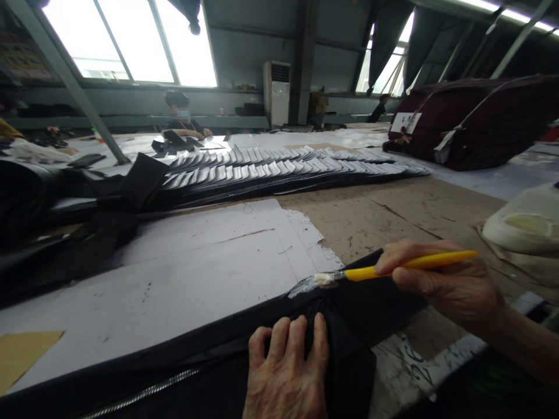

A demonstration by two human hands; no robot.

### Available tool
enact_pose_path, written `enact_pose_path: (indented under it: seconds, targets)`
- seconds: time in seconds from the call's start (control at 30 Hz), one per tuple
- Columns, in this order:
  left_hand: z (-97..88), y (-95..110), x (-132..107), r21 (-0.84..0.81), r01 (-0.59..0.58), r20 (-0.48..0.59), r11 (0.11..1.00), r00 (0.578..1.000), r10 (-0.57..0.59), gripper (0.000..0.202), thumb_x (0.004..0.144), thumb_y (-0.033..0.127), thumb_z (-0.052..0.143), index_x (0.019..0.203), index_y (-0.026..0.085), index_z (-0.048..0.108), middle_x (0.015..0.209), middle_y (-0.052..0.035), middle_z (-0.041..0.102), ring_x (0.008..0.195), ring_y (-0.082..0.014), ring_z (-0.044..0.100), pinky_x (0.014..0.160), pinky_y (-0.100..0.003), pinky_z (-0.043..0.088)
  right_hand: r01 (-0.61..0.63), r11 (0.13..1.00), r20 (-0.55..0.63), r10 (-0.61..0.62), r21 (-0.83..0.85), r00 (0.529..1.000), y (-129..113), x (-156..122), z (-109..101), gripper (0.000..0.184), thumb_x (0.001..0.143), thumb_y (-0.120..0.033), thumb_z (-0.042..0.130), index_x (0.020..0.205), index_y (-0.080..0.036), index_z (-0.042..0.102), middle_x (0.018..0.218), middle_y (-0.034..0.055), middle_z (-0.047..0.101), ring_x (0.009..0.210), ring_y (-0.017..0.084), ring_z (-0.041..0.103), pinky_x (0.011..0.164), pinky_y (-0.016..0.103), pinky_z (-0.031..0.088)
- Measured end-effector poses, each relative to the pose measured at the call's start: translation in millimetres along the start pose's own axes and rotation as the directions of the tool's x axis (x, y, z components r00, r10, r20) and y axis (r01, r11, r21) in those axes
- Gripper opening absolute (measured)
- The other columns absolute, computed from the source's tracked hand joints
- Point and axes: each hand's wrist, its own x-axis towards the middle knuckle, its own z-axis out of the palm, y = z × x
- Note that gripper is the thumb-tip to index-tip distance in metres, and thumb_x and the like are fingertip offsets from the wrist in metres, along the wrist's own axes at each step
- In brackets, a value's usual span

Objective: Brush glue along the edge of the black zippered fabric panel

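Note:
My right hand is closed around a yellow-handled brush. The brush's glue-whitened bristles touch the edge of a black fabric piece lying on the table. My left hand presses flat on the same black fabric, fingers stretched forward and slightly curled at the tips, just below the bristles. A zipper runs along the fabric at the lower left.
White paper covers the cardboard tabletop. Rows of overlapped black pieces with pale edges lie further back. A dark red bundle sits at the far right, a cream container nearer. A person works in the distance.

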Motion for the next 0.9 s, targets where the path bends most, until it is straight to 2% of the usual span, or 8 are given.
enact_pose_path:
  seconds: [0.1, 0.23, 0.37, 0.47, 0.57, 0.67, 0.8, 0.9]
  targets:
    - [-0.1, 0.0, -0.1, -0.007, 0.007, 0.002, 1.000, 1.000, -0.007, 0.032, 0.086, 0.034, 0.049, 0.116, 0.024, 0.056, 0.100, -0.0027, 0.062, 0.095, -0.0200, 0.047, 0.082, -0.037, 0.030, -0.024, 0.998, 0.039, 0.027, -0.060, 0.999, 1.2, -0.1, 0.8, 0.013, 0.073, -0.035, 0.068, 0.072, -0.023, 0.071, 0.069, 0.0016, 0.065, 0.061, 0.012, 0.059, 0.051, 0.018, 0.044]
    - [-0.3, 0.2, -0.3, -0.010, 0.001, 0.003, 1.000, 1.000, -0.001, 0.033, 0.085, 0.033, 0.050, 0.116, 0.023, 0.056, 0.100, -0.0030, 0.062, 0.095, -0.0204, 0.048, 0.082, -0.038, 0.031, 0.008, 1.000, -0.026, -0.008, -0.014, 1.000, 2.2, 1.5, 4.9, 0.015, 0.073, -0.037, 0.068, 0.073, -0.022, 0.071, 0.071, 0.0027, 0.065, 0.065, 0.014, 0.060, 0.056, 0.020, 0.047]
    - [-0.7, 0.6, -0.2, -0.017, 0.006, -0.005, 1.000, 1.000, -0.006, 0.033, 0.084, 0.029, 0.050, 0.116, 0.023, 0.056, 0.101, -0.0035, 0.062, 0.095, -0.0207, 0.048, 0.083, -0.038, 0.031, 0.017, 0.996, 0.081, -0.010, -0.083, 0.997, 3.1, 0.9, 10.3, 0.021, 0.077, -0.039, 0.063, 0.073, -0.020, 0.070, 0.067, 0.0038, 0.064, 0.060, 0.014, 0.058, 0.048, 0.020, 0.044]
    - [-1.0, 0.7, 0.1, -0.016, 0.008, -0.012, 1.000, 1.000, -0.008, 0.031, 0.085, 0.028, 0.048, 0.115, 0.023, 0.057, 0.100, -0.0033, 0.062, 0.094, -0.0204, 0.048, 0.082, -0.038, 0.031, -0.001, 0.990, 0.061, 0.010, -0.140, 0.998, 4.8, 0.2, 9.8, 0.018, 0.077, -0.036, 0.064, 0.076, -0.019, 0.070, 0.071, 0.0035, 0.065, 0.062, 0.014, 0.059, 0.049, 0.020, 0.044]
    - [-1.2, 0.6, 0.1, -0.012, 0.006, -0.007, 1.000, 1.000, -0.006, 0.032, 0.085, 0.028, 0.048, 0.115, 0.023, 0.056, 0.100, -0.0030, 0.062, 0.094, -0.0205, 0.048, 0.082, -0.038, 0.031, 0.061, 0.992, 0.028, -0.058, -0.114, 0.998, 2.7, 0.4, 9.2, 0.011, 0.077, -0.032, 0.065, 0.077, -0.022, 0.070, 0.073, 0.0020, 0.065, 0.064, 0.013, 0.060, 0.053, 0.019, 0.046]
    - [-1.4, 0.7, -0.4, -0.018, 0.007, 0.013, 1.000, 1.000, -0.007, 0.035, 0.082, 0.027, 0.051, 0.117, 0.023, 0.054, 0.102, -0.0030, 0.061, 0.096, -0.0208, 0.047, 0.083, -0.038, 0.031, 0.140, 0.982, 0.079, -0.130, -0.129, 0.988, -0.6, 1.4, 11.6, 0.011, 0.077, -0.032, 0.064, 0.075, -0.022, 0.070, 0.069, 0.0013, 0.065, 0.060, 0.013, 0.060, 0.052, 0.019, 0.046]
    - [-1.8, 1.2, -0.2, -0.019, 0.013, 0.015, 1.000, 1.000, -0.013, 0.038, 0.080, 0.023, 0.052, 0.117, 0.023, 0.054, 0.102, -0.0035, 0.061, 0.095, -0.0209, 0.047, 0.083, -0.038, 0.031, 0.128, 0.976, 0.058, -0.120, -0.175, 0.991, -3.2, 1.6, 16.0, 0.011, 0.077, -0.031, 0.064, 0.075, -0.021, 0.069, 0.069, 0.0018, 0.065, 0.059, 0.013, 0.059, 0.051, 0.019, 0.045]
    - [-2.4, 1.6, 0.5, -0.019, 0.012, 0.012, 1.000, 1.000, -0.012, 0.035, 0.082, 0.028, 0.051, 0.116, 0.023, 0.055, 0.100, -0.0033, 0.061, 0.094, -0.0204, 0.047, 0.082, -0.037, 0.031, 0.155, 0.981, 0.046, -0.151, -0.117, 0.987, -5.6, 0.6, 21.6, 0.010, 0.077, -0.031, 0.064, 0.077, -0.023, 0.070, 0.070, 0.0018, 0.065, 0.062, 0.014, 0.060, 0.053, 0.020, 0.046]
